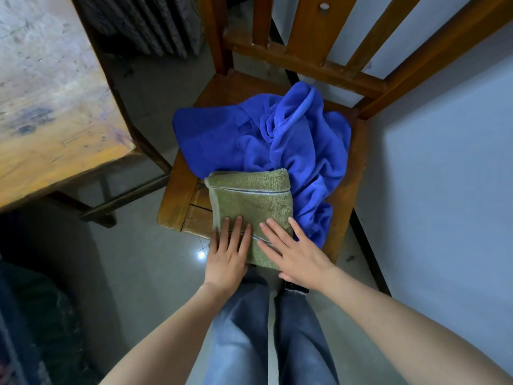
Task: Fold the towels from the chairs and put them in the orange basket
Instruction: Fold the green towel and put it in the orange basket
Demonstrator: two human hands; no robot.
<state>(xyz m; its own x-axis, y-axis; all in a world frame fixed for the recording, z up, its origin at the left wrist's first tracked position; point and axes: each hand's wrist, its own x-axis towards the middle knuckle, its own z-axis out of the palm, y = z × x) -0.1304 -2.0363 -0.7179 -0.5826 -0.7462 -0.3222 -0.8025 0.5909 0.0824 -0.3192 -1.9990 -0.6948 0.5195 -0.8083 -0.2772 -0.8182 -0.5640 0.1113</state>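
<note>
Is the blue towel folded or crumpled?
Crumpled: the blue towel lies in loose, bunched wrinkles on the chair, behind the folded green towel.

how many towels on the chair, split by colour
green towel, folded: 1
blue towel, crumpled: 1
total: 2
</note>
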